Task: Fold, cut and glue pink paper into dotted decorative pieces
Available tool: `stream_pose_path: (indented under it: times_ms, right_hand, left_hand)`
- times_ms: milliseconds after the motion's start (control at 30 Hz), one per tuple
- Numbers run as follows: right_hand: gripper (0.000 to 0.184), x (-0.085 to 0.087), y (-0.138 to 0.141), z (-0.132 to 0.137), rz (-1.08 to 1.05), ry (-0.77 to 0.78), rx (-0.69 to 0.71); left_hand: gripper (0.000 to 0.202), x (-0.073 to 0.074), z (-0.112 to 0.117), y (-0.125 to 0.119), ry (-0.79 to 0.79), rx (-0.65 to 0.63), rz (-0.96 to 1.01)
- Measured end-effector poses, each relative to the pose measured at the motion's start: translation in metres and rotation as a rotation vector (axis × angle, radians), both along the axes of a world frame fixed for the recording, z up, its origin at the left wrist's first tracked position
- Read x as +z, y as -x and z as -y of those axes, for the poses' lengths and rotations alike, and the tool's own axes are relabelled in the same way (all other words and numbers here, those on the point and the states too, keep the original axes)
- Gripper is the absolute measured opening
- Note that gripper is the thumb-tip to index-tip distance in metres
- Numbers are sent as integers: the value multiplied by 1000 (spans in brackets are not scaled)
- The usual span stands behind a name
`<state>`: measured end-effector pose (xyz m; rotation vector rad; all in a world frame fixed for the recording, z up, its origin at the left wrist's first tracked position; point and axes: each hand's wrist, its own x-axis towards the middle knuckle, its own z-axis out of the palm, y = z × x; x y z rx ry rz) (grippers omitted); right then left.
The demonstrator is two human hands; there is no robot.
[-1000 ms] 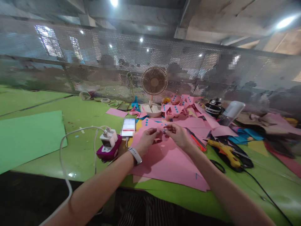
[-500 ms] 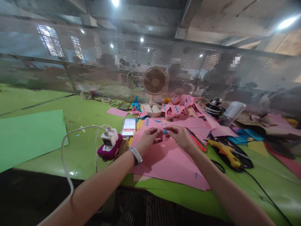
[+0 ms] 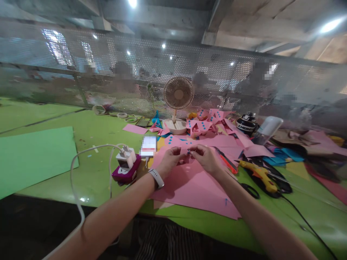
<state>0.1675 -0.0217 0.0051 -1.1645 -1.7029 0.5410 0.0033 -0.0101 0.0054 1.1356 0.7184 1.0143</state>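
Observation:
My left hand is closed in a pinch on a small piece of pink paper. The fingers of my right hand are pinched at that piece's right side, over a tiny blue bit that is mostly hidden. Both hands are above a large pink sheet lying on the green table. Just beyond them lies pink paper marked with blue diamonds. A red-orange cutter knife rests right of my right hand.
A yellow glue gun lies right, its black cable running to the front edge. Chargers sit on a purple box at left, near a phone. A fan stands behind, beside piled pink paper pieces. A green sheet lies far left.
My right fingertips have shifted slightly left and closed over the blue bit, which now shows less. My left hand stays nearly in place.

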Motion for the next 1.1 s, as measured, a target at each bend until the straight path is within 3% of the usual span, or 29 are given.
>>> stream_pose_path:
  times_ms: [367,667,833,1100]
  right_hand:
    - [16,1,-6,0,-43,16,24]
    - [14,15,0,11,45,0,-10]
    - [15,8,-2,6,27,-8,-48]
    - [17,11,2,9,-69,122,-50]
  left_hand:
    - [30,-1,0,0,-19,17,9]
    - [31,-3,-3,0,-73,11,-16]
    - [31,-5,-6,0,-139,-8,40]
    - [32,-4,-4,-2,-230,-11,45]
